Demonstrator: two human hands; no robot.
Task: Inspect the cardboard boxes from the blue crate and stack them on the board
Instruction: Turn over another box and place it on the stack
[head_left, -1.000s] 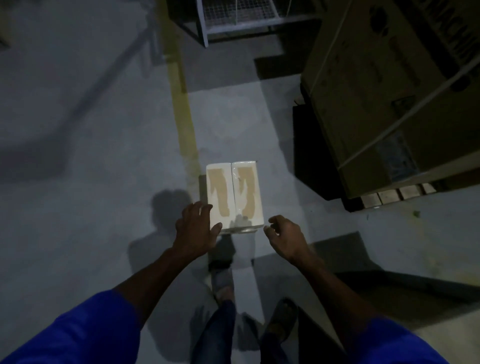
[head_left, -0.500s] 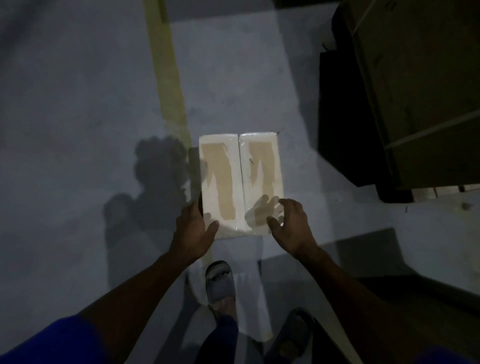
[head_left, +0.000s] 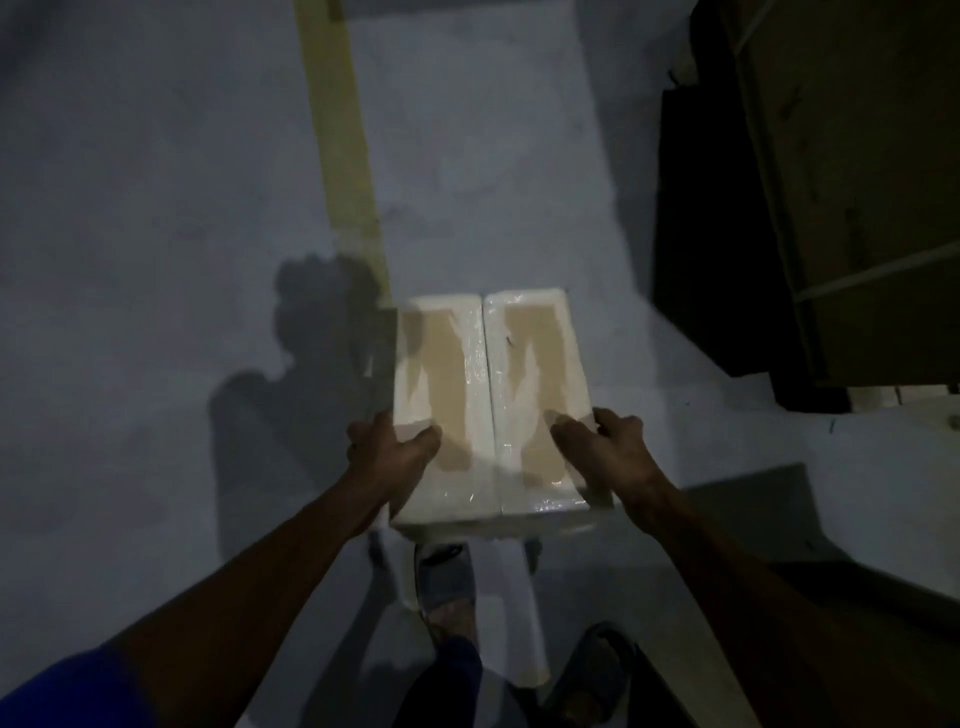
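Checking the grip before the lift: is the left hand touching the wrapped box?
Touching. The head view shows the left hand on the near left corner of the plastic-wrapped box, thumb lying on its top face and fingers wrapped down its left side.

Both hands on the box, dim floor below.
Left hand (head_left: 387, 451) grips cardboard box (head_left: 488, 410) at 9 o'clock edge, right hand (head_left: 605, 449) at 3; yellow floor line (head_left: 343, 150) at 12.

This looks like a dim warehouse or storage floor. The grey concrete floor (head_left: 156, 208) carries a painted yellow lane line (head_left: 340, 156) running far to near, and at the far right a large strapped cardboard carton (head_left: 857, 182) sits on a wooden pallet (head_left: 883, 397).
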